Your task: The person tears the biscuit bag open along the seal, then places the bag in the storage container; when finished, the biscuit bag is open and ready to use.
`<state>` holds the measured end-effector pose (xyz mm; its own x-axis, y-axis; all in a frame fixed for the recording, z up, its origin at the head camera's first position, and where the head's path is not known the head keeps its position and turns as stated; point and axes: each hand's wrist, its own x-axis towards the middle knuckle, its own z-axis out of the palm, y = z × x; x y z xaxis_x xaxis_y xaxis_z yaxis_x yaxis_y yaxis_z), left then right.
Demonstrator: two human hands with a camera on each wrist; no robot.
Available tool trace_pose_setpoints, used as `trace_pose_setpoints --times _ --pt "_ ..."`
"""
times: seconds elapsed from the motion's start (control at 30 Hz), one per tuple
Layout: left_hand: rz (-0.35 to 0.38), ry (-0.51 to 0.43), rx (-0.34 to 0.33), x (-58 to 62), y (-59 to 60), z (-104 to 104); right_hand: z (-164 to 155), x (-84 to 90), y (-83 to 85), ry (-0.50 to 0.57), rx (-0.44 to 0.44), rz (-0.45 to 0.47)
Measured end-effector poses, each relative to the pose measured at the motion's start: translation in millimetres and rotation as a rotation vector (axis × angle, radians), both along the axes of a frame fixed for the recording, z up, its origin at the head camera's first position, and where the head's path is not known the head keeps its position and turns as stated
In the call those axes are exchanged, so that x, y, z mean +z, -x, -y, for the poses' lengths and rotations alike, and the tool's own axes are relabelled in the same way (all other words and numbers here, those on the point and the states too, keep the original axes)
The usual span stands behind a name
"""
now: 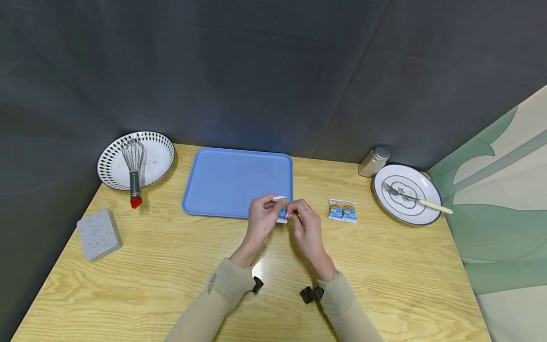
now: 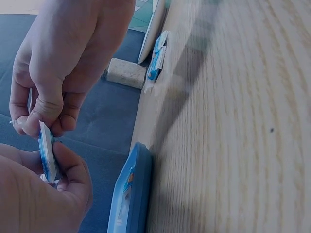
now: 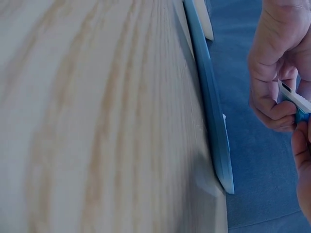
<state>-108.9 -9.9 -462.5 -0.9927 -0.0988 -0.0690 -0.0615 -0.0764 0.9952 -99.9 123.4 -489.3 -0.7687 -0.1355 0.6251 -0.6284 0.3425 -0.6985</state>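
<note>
A small blue and white snack packet [image 1: 282, 215] is held up between both hands, over the near right corner of a blue tray [image 1: 239, 180]. My left hand [image 1: 263, 219] pinches it between thumb and fingers. On its other side my right hand [image 1: 306, 231] pinches the edge of the wrapper at the fingertips. In the left wrist view the packet [image 2: 47, 153] is turned edge-on, and a bit of clear wrapper [image 2: 18, 123] sticks out from the right fingertips. A blue and orange patch [image 2: 127, 188] shows inside the tray there. Fingers hide much of the packet.
Two similar packets [image 1: 342, 211] lie right of the hands. Farther right are a seasoning jar [image 1: 373, 162] and a plate [image 1: 419, 213] with a fork [image 1: 412, 197]. To the left are a patterned plate [image 1: 160, 164] bearing a whisk [image 1: 134, 171], and a grey sponge [image 1: 99, 234].
</note>
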Motion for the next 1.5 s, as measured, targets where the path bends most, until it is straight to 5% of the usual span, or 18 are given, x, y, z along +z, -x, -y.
trace_pose_setpoints --times 0.77,1.3,1.5 --pt "0.014 -0.015 0.069 -3.9 6.9 13 12 1.4 -13.0 0.023 0.074 0.01" --pt "0.026 -0.017 0.094 -10.8 9.6 11 13 0.2 -16.2 -0.009 0.022 0.044" --pt "0.004 -0.063 0.088 -9.7 11.6 13 12 7.6 -14.8 0.087 -0.019 0.108"
